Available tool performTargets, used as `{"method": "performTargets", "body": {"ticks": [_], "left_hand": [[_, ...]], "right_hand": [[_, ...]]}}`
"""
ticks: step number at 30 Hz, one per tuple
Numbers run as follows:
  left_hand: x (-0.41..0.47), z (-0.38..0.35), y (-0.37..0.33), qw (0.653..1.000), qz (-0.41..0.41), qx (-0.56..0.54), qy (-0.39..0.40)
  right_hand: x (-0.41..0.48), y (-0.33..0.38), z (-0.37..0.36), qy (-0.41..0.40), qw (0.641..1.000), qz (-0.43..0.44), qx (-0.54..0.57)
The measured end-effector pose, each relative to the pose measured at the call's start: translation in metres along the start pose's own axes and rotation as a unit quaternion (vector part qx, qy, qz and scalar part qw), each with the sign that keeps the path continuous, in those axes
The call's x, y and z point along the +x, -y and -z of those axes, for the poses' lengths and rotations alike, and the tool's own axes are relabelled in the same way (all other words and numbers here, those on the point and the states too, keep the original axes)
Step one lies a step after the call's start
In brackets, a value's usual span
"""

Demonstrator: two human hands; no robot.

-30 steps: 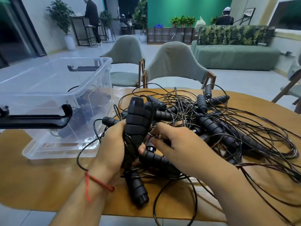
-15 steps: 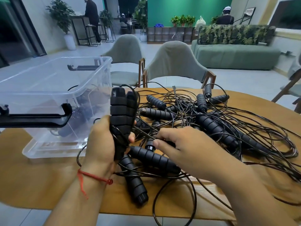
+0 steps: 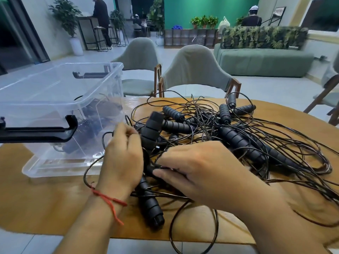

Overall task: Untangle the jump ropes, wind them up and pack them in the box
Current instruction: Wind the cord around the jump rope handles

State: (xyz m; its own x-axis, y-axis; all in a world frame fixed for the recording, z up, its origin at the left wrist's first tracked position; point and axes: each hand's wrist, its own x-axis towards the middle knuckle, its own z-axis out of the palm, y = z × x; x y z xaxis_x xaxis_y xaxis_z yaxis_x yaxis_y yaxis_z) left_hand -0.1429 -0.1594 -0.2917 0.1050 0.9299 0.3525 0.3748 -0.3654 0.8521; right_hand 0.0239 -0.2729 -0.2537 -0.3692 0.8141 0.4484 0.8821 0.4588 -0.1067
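My left hand (image 3: pixel 122 162) grips one ribbed black handle (image 3: pixel 152 131), tilted just right of the clear box (image 3: pixel 60 99). My right hand (image 3: pixel 201 173) pinches the jump ropes (image 3: pixel 236 140), a tangled heap of thin glossy cords, farther right.

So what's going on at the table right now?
A person is sorting a tangled pile of jump ropes on a wooden table. The left hand grips black handles, tilted up beside the clear box. The right hand reaches into the near edge of the tangle; whether it grips anything is hidden. A few ropes lie in the box already; most are on the table, not yet untangled.
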Motion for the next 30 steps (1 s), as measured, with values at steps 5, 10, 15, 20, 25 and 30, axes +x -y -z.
{"method": "performTargets", "body": {"ticks": [5, 10, 15, 20, 25, 30], "left_hand": [[-0.010, -0.005, -0.010, 0.994, -0.028, -0.002, 0.103], [-0.021, -0.007, -0.020, 0.986, -0.077, -0.003, 0.146], [-0.025, -0.004, -0.023, 0.970, -0.093, -0.012, 0.223], [-0.025, -0.005, -0.020, 0.969, -0.081, 0.000, 0.235], [-0.025, -0.005, -0.021, 0.971, -0.084, 0.008, 0.222], [-0.023, -0.003, -0.019, 0.968, -0.094, -0.001, 0.233]], "right_hand": [[0.000, -0.018, -0.002, -0.107, 0.992, -0.043, 0.040], [-0.003, -0.032, -0.001, -0.141, 0.979, -0.113, 0.090], [-0.006, -0.040, 0.000, -0.128, 0.968, -0.154, 0.150], [-0.009, -0.042, 0.001, -0.109, 0.968, -0.159, 0.158], [-0.009, -0.042, 0.003, -0.098, 0.966, -0.157, 0.181], [-0.008, -0.040, 0.004, -0.099, 0.964, -0.156, 0.190]]}}
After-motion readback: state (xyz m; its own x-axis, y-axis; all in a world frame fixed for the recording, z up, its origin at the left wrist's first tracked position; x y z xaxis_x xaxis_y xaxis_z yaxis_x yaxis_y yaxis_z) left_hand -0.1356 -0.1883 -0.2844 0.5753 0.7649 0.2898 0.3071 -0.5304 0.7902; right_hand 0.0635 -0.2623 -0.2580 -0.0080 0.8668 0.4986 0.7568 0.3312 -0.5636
